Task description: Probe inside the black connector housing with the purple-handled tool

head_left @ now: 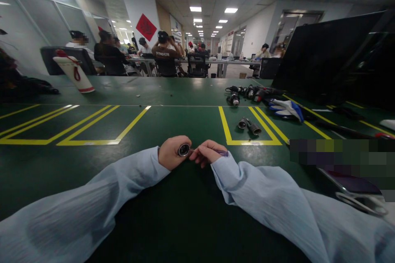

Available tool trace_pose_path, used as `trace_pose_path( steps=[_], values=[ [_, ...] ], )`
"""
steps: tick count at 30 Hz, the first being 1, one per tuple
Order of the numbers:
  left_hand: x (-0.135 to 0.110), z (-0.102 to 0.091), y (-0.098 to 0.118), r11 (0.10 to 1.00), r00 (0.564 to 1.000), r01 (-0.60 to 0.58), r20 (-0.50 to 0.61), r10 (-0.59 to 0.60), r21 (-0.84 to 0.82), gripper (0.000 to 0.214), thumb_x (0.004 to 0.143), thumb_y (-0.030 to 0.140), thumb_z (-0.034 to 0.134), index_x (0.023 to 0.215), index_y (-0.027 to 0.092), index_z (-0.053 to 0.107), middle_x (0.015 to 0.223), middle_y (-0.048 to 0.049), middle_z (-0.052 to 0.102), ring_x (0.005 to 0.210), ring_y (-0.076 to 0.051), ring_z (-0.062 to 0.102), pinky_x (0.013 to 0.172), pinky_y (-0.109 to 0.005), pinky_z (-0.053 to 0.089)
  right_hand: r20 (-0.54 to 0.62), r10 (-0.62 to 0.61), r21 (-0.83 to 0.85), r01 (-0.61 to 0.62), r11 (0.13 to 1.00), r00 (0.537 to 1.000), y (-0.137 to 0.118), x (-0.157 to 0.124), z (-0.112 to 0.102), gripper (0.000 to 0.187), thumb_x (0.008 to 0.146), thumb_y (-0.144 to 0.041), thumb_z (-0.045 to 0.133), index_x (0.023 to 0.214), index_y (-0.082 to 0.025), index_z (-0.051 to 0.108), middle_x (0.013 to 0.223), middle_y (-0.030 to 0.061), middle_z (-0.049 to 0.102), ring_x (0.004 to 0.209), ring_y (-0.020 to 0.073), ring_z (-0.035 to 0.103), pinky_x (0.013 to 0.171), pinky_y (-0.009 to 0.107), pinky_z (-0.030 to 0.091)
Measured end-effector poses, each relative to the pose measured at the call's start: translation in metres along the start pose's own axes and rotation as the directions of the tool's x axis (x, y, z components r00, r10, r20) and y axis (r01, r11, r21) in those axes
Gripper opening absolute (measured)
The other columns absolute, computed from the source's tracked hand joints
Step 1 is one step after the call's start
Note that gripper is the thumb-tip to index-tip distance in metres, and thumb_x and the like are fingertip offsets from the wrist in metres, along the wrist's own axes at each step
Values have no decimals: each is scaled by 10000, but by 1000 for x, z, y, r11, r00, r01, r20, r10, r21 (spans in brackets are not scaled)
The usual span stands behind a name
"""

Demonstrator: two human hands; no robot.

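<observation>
My left hand (169, 155) is closed around a round metal connector (184, 150), whose open end with a dark inside faces me. From the right, my right hand (210, 150) pinches a thin screwdriver (223, 153) with a purplish clear handle. Its shaft points left to the side of the connector; whether the tip touches it is too small to tell. Both hands are just above the green table, close together. Two loose metal connector shells (253, 127) lie to the right, inside a yellow taped outline (230, 135).
Behind the shells lie several cabled connectors (235, 99) and a white and blue glove (286, 109). A large black screen (324, 57) stands at the right, with a phone (354, 183) nearer me. A white tumbler (77, 74) stands back left. People sit at desks beyond.
</observation>
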State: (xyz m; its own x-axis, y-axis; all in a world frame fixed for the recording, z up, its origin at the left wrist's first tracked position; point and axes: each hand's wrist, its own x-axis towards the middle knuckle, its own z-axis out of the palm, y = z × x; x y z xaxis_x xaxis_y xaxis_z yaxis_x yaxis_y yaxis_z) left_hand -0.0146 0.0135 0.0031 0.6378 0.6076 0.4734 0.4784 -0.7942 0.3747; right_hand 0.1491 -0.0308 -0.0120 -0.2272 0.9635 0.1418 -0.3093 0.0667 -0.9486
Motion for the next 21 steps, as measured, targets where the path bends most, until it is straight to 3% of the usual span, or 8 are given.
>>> trace_pose_path(
  steps=[5, 12, 21],
  values=[
    [2, 1, -3, 999, 1000, -9, -4, 9, -35, 115, 725, 212, 474, 628, 149, 471, 563, 13, 477, 505, -94, 443, 473, -198, 354, 86, 44, 109, -54, 993, 995, 4, 5, -5, 245, 723, -373, 594, 655, -149, 522, 640, 33, 668, 534, 95, 561, 445, 190, 410],
    [2, 3, -5, 998, 999, -28, -22, 27, -49, 128, 725, 223, 477, 623, 146, 480, 555, 13, 480, 503, -92, 442, 468, -195, 347, 43, -10, 30, 9, 1000, 999, 0, 0, -2, 225, 744, -357, 582, 671, -150, 532, 692, 41, 674, 552, 91, 556, 466, 197, 415],
    [1, 0, 0, 998, 1000, 10, 7, -9, -64, 103, 732, 207, 494, 651, 144, 490, 584, 12, 502, 522, -89, 464, 482, -189, 372, 48, -29, 47, 26, 999, 998, -2, -1, -2, 205, 746, -335, 576, 661, -153, 533, 679, 39, 676, 535, 91, 552, 452, 196, 411]
  ],
)
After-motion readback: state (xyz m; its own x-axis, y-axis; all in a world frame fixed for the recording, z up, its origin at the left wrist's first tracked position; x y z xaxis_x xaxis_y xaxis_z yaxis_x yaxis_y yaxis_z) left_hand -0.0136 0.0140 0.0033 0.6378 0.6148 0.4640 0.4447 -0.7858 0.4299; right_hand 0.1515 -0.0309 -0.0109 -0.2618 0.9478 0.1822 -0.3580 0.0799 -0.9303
